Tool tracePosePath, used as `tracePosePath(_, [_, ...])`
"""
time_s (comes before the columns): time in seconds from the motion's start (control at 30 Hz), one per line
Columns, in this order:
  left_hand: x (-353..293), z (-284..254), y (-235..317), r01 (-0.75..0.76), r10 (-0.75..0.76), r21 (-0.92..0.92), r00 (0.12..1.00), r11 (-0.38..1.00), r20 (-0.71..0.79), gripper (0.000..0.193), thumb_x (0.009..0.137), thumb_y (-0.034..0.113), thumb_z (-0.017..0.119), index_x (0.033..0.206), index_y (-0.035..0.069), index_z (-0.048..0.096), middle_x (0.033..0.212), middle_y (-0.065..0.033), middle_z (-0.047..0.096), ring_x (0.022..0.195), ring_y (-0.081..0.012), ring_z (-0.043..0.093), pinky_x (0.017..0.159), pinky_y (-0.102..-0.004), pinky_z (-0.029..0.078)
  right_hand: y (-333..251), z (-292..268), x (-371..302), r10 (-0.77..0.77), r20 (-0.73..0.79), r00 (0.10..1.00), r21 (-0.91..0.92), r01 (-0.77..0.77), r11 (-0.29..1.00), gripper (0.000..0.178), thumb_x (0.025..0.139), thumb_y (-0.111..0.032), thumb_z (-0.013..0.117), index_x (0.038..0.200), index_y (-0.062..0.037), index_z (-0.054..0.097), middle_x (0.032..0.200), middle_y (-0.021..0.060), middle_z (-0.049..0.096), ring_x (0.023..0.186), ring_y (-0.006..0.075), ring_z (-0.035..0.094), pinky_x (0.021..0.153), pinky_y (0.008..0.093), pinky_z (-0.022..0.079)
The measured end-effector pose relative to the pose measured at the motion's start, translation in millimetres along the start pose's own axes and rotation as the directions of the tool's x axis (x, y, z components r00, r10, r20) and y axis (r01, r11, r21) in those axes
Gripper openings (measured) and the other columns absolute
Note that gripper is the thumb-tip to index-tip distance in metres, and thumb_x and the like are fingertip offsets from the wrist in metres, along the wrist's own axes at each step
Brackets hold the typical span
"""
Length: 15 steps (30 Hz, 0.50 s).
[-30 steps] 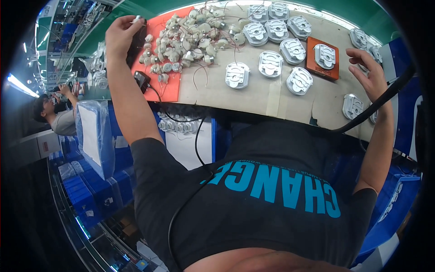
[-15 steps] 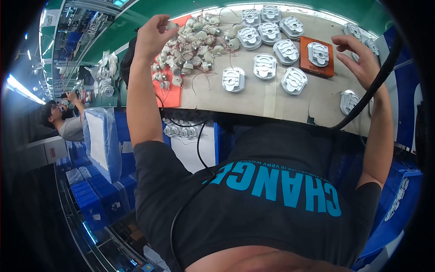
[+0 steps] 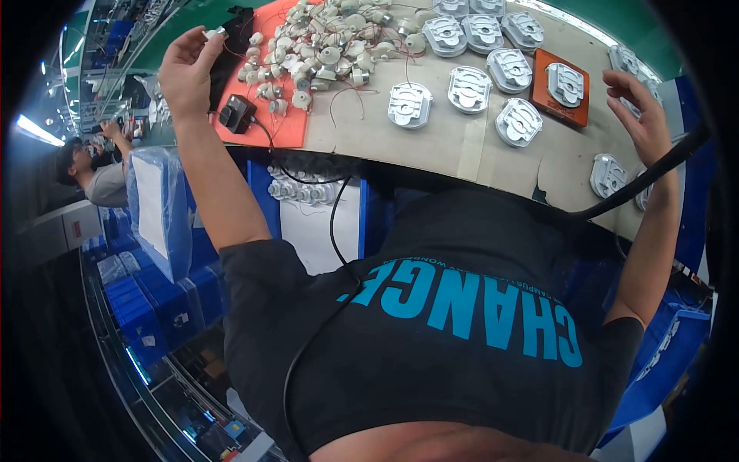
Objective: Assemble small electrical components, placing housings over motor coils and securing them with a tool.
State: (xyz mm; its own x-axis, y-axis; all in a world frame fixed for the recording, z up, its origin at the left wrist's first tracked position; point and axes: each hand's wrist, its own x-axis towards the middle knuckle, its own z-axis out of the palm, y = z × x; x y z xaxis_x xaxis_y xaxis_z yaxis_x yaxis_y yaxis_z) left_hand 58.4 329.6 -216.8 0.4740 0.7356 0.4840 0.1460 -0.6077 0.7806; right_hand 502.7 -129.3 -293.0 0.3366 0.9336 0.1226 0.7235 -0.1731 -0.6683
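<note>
My left hand [image 3: 187,75] is raised beyond the left edge of an orange-red mat [image 3: 271,138]. Its thumb and fingers pinch a small motor [image 3: 215,34] with a whitish part and thin wires. On the mat and table beside it lies a heap of similar small motors [image 3: 329,55] with red wires. My right hand [image 3: 640,110] hovers at the right, fingers apart and nothing in them. Left of it, an orange-brown fixture block [image 3: 544,97] carries a white plastic housing [image 3: 566,83].
Several more white housings [image 3: 469,88] stand in loose rows on the table. A black adapter [image 3: 237,114] with a cable sits on the mat. Another black cable [image 3: 654,173] crosses near my right forearm. A person [image 3: 108,183] works at far left, by wrapped blue bins [image 3: 146,304].
My left hand has moved left, away from the heap, and the motor in its fingers now shows clearly. The view has shifted slightly; my right hand stays beside the fixture, empty.
</note>
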Motion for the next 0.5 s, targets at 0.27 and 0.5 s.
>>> tracePosePath(0.27, [-10,2,11,0.13,-0.088,-0.344,0.987,0.93,0.134,0.036,0.096,0.004,0.067,0.131,-0.003,0.058,0.108,-0.0114,0.069,0.1,-0.02,0.068,0.094,-0.0354,0.056,2,-12,-2,0.027,-0.055,0.998,-0.012,-0.027,1.0,0.035,0.098,-0.012,0.064,0.131,-0.0021,0.062,0.126,0.0115,0.068,0.116,0.0213,0.064,0.103,0.0344,0.048])
tracePosePath(0.5, [-21,140,76,0.426,0.057,-0.735,0.845,0.528,0.531,0.03,0.103,0.012,0.06,0.129,-0.003,0.058,0.11,-0.0109,0.069,0.099,-0.0191,0.068,0.09,-0.038,0.057,-18,13,25,-0.209,-0.176,0.962,0.088,0.226,0.97,0.04,0.096,-0.011,0.068,0.134,-0.0045,0.06,0.123,0.0104,0.067,0.11,0.0199,0.067,0.101,0.034,0.052])
